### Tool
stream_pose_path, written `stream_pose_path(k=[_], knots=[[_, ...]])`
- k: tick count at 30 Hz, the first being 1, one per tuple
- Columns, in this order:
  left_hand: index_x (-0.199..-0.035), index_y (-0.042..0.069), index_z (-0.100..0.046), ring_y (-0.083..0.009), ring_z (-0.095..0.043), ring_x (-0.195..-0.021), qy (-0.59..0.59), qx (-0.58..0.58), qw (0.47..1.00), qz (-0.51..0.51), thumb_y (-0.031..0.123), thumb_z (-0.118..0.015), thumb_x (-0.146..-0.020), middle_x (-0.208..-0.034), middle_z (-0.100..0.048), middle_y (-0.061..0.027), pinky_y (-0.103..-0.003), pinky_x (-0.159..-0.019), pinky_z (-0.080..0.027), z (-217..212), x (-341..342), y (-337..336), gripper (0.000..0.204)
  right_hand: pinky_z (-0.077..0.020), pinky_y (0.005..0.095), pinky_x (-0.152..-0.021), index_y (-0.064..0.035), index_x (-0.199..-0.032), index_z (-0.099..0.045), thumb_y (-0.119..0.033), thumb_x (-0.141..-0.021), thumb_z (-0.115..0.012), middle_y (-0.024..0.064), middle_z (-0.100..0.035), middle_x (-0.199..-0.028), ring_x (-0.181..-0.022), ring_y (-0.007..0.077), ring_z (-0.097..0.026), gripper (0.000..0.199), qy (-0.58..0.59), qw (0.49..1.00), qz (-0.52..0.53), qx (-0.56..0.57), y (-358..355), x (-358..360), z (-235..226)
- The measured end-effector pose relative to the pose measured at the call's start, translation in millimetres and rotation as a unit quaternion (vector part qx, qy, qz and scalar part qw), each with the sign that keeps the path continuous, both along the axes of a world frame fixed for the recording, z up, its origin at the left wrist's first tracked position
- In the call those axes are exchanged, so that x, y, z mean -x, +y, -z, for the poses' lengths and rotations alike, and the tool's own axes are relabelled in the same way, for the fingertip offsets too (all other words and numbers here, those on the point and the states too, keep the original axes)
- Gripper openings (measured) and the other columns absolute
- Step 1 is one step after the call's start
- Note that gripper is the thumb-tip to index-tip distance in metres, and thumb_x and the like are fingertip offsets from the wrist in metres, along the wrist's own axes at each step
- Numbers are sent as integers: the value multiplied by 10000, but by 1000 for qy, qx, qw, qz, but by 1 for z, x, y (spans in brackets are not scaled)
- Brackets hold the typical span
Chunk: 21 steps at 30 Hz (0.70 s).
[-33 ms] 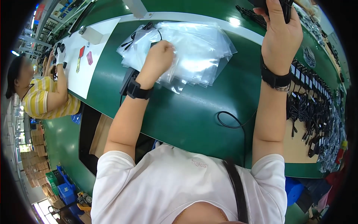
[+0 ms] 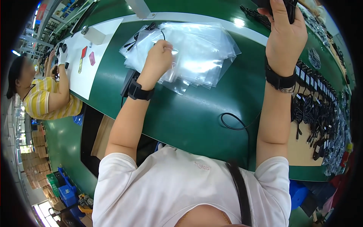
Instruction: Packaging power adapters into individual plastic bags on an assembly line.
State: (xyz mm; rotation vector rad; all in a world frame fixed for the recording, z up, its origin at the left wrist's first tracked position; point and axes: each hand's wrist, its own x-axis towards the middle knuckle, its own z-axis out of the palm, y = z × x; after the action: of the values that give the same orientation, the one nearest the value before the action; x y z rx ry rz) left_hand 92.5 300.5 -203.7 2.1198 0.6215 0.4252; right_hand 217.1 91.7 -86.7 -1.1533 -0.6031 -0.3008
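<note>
My left hand (image 2: 158, 62) is closed, its fingers pinched over a clear plastic bag (image 2: 145, 41) on top of a stack of flat clear bags (image 2: 200, 55). A thin black cable (image 2: 151, 26) with a plug end shows at the bag's upper left; whether it lies inside or under the film I cannot tell. Raised at the upper right, my right hand (image 2: 285, 39) is wrapped round a black object with a black cable (image 2: 291, 9). Its shape is partly cut off by the picture's edge.
Rows of black power adapters with bundled cables (image 2: 310, 102) lie on a brown board at the right. A looped black cable (image 2: 232, 120) rests on the green table (image 2: 189, 125). At the left a co-worker in a striped top (image 2: 49, 96) handles dark items over a white surface (image 2: 102, 53).
My left hand has shifted slightly to the left, and its fingers have turned a little. My right hand stays almost where it was.
</note>
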Motion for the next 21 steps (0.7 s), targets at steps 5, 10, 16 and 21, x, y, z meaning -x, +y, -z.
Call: stream_pose_path(k=[5, 10, 16, 21], knots=[[-1072, -44, -480, -409, -582, -835, 10, -192, 979, -69, 218, -566, -824, -921, -608, -236, -432, -714, -459, -3, 12, -7, 371, -405, 195, -593, 10, -930, -563, -253, -857, -598, 12, -576, -771, -638, 66, -495, 276, -38, 999, -5, 6, 0, 0, -3], [-816, -69, -610, -81, -543, -553, 25, 48, 999, -2, 148, -596, -813, -693, -590, -54, -221, -501, -490, -15, 24, -2, 218, -401, 189, -588, 8, -955, -555, -233, -857, -596, 9, -573, -781, -643, 63, -492, 263, -33, 999, -15, 22, 3, 6, -2], [-628, 7, -545, -88, -501, -488, 94, 116, 989, 23, 143, -684, -737, -555, -540, -29, -212, -440, -394, -24, 27, -2, 223, -403, 183, -595, 15, -979, -552, -237, -854, -601, 17, -574, -803, -648, 60, -494, 286, -48, 996, -30, 76, 2, 6, 6], [-523, 67, -426, -79, -444, -447, 83, 146, 985, 26, 185, -761, -647, -499, -488, -25, -230, -405, -339, -16, 9, -21, 376, -548, 361, -705, 12, -1032, -539, -223, -895, -524, 93, -592, -922, -764, 183, -593, 272, 358, 858, -368, 16, 15, 26, 57]])
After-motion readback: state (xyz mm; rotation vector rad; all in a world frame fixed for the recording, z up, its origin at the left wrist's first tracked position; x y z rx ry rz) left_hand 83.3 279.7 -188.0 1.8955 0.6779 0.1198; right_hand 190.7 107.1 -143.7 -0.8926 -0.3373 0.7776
